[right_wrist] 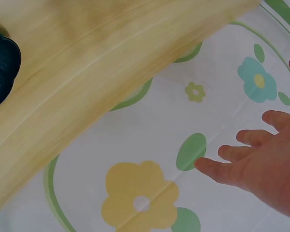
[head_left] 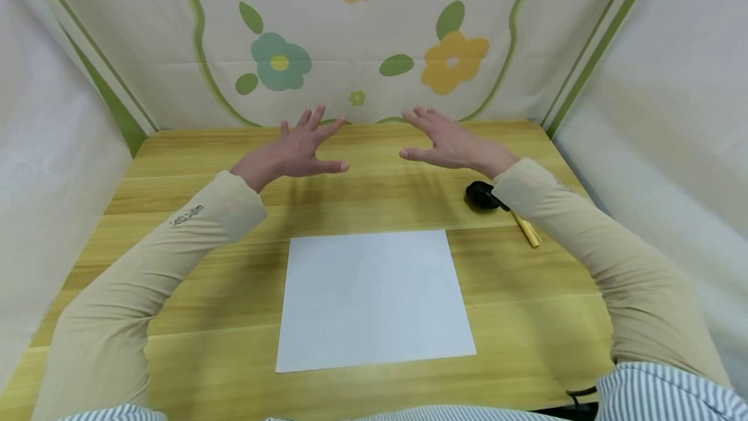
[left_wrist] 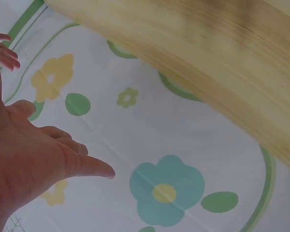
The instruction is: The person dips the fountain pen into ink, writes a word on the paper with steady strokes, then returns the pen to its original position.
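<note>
Both hands hover over the far part of the wooden table, fingers spread and holding nothing. The left hand [head_left: 298, 148] is at left of centre, its thumb pointing toward the right hand [head_left: 456, 141]. A sheet of white paper [head_left: 374, 301] lies flat on the table, nearer the body than either hand. Close below the right wrist sits a small black object [head_left: 482, 195], which shows a scalloped edge in the right wrist view [right_wrist: 2, 67]. Beside it is a slim yellow stick-like item [head_left: 527, 231], partly hidden by the right sleeve.
A white cloth with printed flowers [head_left: 356, 31] hangs behind the table's far edge. Plain white cloth [head_left: 47, 148] encloses the left side, and more hangs at right. A dark cord [head_left: 581, 392] shows at the near right edge of the wooden table [head_left: 222, 343].
</note>
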{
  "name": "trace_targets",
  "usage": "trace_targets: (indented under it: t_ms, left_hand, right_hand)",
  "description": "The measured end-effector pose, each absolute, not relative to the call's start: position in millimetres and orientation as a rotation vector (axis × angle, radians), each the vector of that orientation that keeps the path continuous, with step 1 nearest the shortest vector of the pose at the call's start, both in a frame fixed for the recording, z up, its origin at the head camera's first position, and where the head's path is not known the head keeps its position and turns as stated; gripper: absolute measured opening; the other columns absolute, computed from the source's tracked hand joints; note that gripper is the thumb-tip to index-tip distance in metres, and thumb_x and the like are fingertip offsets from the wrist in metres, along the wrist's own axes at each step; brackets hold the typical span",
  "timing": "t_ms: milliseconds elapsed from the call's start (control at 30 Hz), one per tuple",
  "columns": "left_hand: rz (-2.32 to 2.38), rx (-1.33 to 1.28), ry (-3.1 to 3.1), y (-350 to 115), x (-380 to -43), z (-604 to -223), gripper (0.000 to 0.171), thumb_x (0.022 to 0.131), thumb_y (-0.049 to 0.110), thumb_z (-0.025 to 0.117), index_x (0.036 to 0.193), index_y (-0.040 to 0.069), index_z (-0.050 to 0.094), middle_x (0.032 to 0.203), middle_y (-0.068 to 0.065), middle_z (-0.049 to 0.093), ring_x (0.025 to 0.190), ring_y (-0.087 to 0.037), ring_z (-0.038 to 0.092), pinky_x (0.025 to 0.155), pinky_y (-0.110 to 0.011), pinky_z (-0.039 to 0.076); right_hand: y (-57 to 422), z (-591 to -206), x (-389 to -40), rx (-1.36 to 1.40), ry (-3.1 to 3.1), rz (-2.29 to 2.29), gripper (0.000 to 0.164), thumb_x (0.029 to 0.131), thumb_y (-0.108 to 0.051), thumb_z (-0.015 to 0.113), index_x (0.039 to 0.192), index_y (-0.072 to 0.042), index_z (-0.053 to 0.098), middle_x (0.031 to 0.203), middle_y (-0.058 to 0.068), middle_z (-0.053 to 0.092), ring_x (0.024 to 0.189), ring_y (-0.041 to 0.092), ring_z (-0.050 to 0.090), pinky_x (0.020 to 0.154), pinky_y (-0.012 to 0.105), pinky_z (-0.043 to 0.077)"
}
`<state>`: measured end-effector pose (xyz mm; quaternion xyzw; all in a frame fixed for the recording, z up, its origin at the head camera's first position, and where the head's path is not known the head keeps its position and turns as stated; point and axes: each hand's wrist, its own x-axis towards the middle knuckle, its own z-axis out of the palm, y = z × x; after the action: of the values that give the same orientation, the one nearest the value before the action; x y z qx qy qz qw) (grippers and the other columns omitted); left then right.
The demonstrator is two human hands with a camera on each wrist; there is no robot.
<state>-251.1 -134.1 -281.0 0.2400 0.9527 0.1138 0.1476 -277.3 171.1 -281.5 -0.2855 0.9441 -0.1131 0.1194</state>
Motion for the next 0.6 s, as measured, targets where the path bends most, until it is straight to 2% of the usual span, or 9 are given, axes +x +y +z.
trace_targets:
  t_ms: [433, 600]
  left_hand:
    - [0.356, 0.715, 2.709, -144, -249, -290, 0.092, 0.087, 0.06, 0.054, 0.153, 0.028, -0.001, 0.157, -0.013, -0.023, 0.145, -0.04, -0.015, 0.105, -0.073, -0.004]
    - [0.404, 0.8, 2.717, -151, -242, -301, 0.086, 0.09, 0.052, 0.056, 0.154, 0.021, 0.007, 0.158, -0.019, -0.012, 0.145, -0.045, -0.005, 0.106, -0.072, -0.003]
  right_hand:
    - [177, -296, -271, -0.817, 2.759, -0.377, 0.085, 0.089, -0.064, 0.046, 0.153, -0.019, 0.013, 0.16, 0.013, 0.006, 0.147, 0.037, 0.006, 0.116, 0.056, 0.013]
    - [187, -298, -263, -0.81, 2.793, -0.415, 0.079, 0.093, -0.057, 0.047, 0.153, -0.016, 0.017, 0.159, 0.015, 0.013, 0.146, 0.036, 0.013, 0.116, 0.054, 0.016]
